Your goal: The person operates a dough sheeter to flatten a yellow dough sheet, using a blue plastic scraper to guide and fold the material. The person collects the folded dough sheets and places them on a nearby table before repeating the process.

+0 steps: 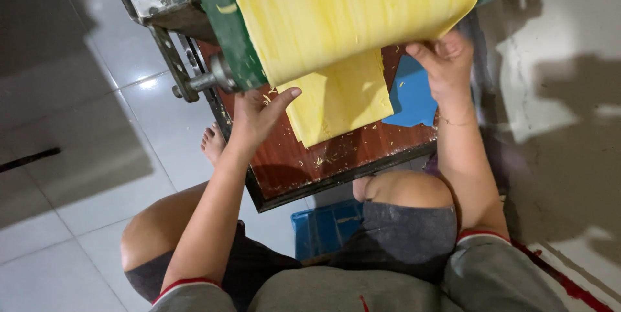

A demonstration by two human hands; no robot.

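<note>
A wide yellow dough sheet hangs down from a green roller machine. Its lower end lies folded as a yellow stack on a reddish-brown wooden board. My left hand is under the sheet's left edge, fingers apart and thumb stretched toward the dough. My right hand grips the sheet's lower right corner. A blue flat piece lies on the board beside the stack, under my right hand.
Dough crumbs are scattered on the board. A metal crank shaft sticks out at the machine's left. My bare knees and a foot are below the board, over a blue crate. White floor tiles surround everything.
</note>
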